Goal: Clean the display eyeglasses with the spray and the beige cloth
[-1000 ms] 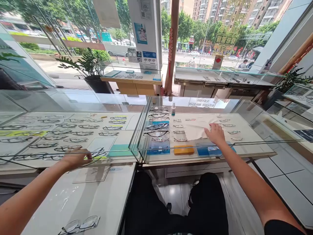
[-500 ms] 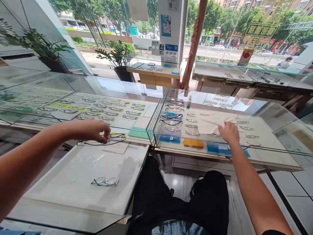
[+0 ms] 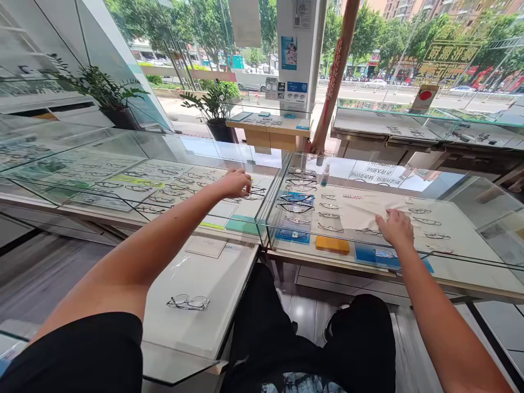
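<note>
Left hand (image 3: 237,183): reached out over the left case (image 3: 204,147), near its right end. Fingers bent downward; whether they grasp anything cannot be told. Dark frames (image 3: 257,192) show just beside the fingertips; contact unclear.

Right hand (image 3: 398,228): palm down at the right edge of the cloth, above the right case (image 3: 470,224). Fingers released, slightly spread, thumb set apart toward the left, touching the cloth.

Cloth (image 3: 360,210): one, pale, creased, lying flat, red print near its upper left corner.

Spray bottle (image 3: 325,176): one, small, upright, behind and to the left of the cloth.

Glasses, rows: several columns seen at the right case, left and right of the cloth; further rows inside the left case.

Yellow box (image 3: 332,244): one, oblong, near the front edge of the right case, between a blue card (image 3: 292,236) on its left and a blue sheet (image 3: 365,254) on its right.

Green card (image 3: 244,224): one, near the front right corner of the left case.

Table (image 3: 184,338): white, lower than the cases, bearing one loose pair of spectacles (image 3: 188,301), lenses facing the viewer.

Potted plants: two, behind the left case (image 3: 118,101) (image 3: 213,109).
</note>
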Motion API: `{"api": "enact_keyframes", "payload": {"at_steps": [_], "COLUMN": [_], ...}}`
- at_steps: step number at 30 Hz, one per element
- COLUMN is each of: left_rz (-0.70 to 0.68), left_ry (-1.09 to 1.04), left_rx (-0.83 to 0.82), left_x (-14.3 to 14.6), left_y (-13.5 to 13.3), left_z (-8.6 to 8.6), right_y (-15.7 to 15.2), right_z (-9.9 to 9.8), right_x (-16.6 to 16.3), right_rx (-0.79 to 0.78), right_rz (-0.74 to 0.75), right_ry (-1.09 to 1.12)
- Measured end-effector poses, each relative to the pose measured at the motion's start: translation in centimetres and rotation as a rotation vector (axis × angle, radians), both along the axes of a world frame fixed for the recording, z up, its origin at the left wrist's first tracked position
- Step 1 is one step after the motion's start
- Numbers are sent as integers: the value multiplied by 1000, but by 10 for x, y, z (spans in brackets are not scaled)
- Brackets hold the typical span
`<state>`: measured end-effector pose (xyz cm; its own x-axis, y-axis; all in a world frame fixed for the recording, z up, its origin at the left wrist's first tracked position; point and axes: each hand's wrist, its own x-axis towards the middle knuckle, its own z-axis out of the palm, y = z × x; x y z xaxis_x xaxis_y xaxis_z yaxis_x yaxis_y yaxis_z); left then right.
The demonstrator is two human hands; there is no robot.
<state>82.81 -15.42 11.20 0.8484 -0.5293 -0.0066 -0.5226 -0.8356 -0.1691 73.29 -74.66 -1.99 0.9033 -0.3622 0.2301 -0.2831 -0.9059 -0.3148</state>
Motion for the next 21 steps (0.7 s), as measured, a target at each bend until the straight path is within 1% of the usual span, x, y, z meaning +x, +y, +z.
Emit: {"api": "enact_keyframes", "payload": {"at_steps": [3, 6, 11, 14, 16, 18, 21], "left_rz": [-20, -25, -38, -6, 22, 34, 47], "left_ry": [0, 24, 44, 47, 36, -21, -119], "left_rx": [-20, 0, 72, 122, 133, 105, -34], "left_x": [10, 16, 16, 12, 6, -7, -40], "left_y": [-2, 1, 5, 6, 6, 7, 11], "left_z": [-12, -18, -16, -14, -12, -8, -1], "right_y": [-1, -1, -1, -1, -1, -2, -3], "right_z": [-1, -2, -1, 1, 3, 4, 3], "right_x": [1, 1, 1, 1, 0, 0, -1], "right_rx": [-4, -9, -10, -6, 1, 9, 7], "right_rz": [0, -2, -14, -12, -9, -9, -7], "right_ry": [-9, -12, -10, -1, 12, 27, 29]}}
